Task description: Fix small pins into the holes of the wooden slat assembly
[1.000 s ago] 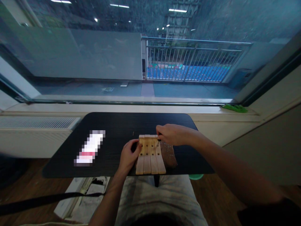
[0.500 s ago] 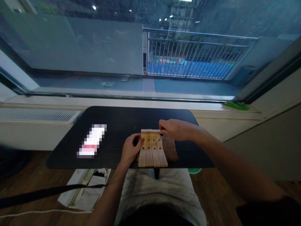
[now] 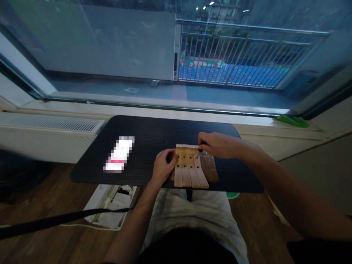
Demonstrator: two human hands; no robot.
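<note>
Several pale wooden slats with holes (image 3: 190, 169) lie side by side near the front edge of a black table (image 3: 148, 137). My left hand (image 3: 163, 168) presses its curled fingers against the left side of the slats. My right hand (image 3: 216, 144) hovers over their far right corner, fingers pinched on a small thin tool whose tip touches the rightmost slat. A clear plastic bag (image 3: 210, 167) lies under and to the right of the slats.
A white and red pixelated object (image 3: 119, 154) lies on the table's left part. A window sill, a radiator grille (image 3: 52, 123) and a large window stand behind the table. A green cloth (image 3: 293, 120) lies on the sill at right. An open box (image 3: 114, 205) sits on the floor.
The camera has tilted and shifted, so the table sits further right and higher in view. Both hands stay on the slats with little change.
</note>
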